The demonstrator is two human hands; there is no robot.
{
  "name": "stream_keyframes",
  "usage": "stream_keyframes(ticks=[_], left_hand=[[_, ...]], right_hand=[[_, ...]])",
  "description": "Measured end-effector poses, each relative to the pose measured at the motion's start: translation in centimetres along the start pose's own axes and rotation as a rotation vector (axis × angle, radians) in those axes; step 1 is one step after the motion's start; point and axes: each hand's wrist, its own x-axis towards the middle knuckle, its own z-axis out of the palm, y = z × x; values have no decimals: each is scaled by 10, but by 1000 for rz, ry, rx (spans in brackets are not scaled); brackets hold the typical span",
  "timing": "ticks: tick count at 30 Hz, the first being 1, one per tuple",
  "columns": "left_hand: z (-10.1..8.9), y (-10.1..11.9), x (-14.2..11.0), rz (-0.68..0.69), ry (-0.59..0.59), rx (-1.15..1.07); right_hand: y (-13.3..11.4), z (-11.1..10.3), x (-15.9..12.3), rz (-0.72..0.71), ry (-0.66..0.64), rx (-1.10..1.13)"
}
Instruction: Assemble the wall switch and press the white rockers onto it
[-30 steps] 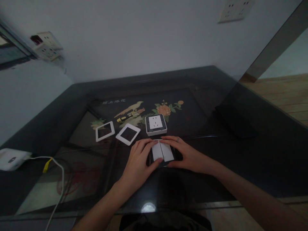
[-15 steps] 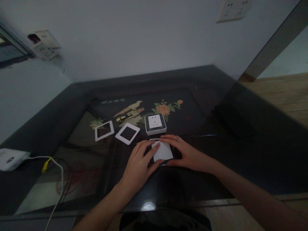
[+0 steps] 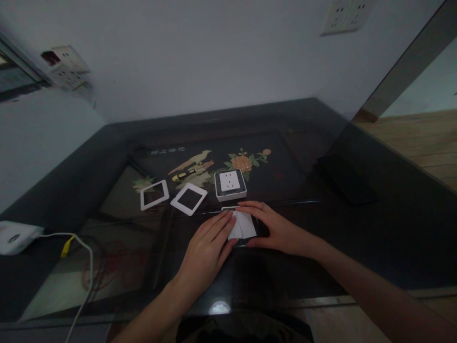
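Observation:
A white two-rocker wall switch (image 3: 244,226) lies on the dark glass table (image 3: 357,238) in front of me. My left hand (image 3: 207,247) lies over its left side with fingers stretched flat and pressed together on the left rocker. My right hand (image 3: 274,228) curls around the switch's right and far edges, a ring on one finger. Just beyond stands a white socket module (image 3: 230,184) on its dark base. Left of it lie two white square frames, one (image 3: 189,198) nearer and one (image 3: 154,194) farther left.
A white box (image 3: 16,237) with a white cable (image 3: 84,267) and yellow tag sits at the left edge. Wall sockets are mounted at upper right (image 3: 348,15) and upper left (image 3: 66,66). Wooden floor shows at the right. The tabletop has a bird-and-flower picture.
My left hand's fingers have straightened and slid forward over the switch's left rocker, covering more of it. The right hand has stayed on the switch's right side.

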Motion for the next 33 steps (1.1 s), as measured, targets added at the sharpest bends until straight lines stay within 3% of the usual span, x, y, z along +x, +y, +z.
stream_keyframes(ticks=[16,24,33], left_hand=[[2,6,-2,-46,-17,47],[-4,8,1,-1,-68,118],[-2,6,1,-59,-80,-27]], right_hand=[[-2,0,1,4,-2,-29],[-4,-1,2,34,-19,-4],[-4,-2,1,28,-23,2]])
